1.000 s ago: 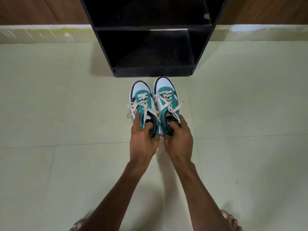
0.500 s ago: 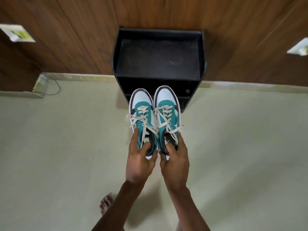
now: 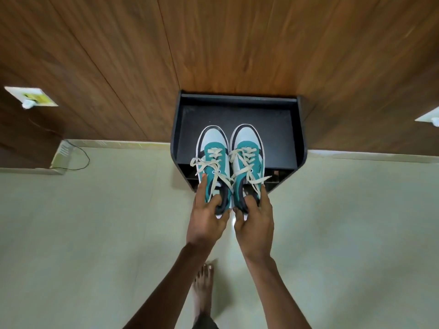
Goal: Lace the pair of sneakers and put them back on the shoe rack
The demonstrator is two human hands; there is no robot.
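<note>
While apparently gripped, sneakers (image 3: 229, 162) above rack (image 3: 237, 115).

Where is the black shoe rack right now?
In the head view, the shoe rack stands at centre against the wooden wall, just beyond the sneakers held over its top shelf.

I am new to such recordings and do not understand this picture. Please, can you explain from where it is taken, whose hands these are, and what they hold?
There is no machine here. A camera worn on a person's head looks forward and down, so you see that person's own arms. The left hand holds the left sneaker by its heel, and the right hand holds the right sneaker the same way. Both are laced. The toes reach over the top of a black shoe rack standing on a pale floor against a wooden wall. A bare foot shows below.
</note>
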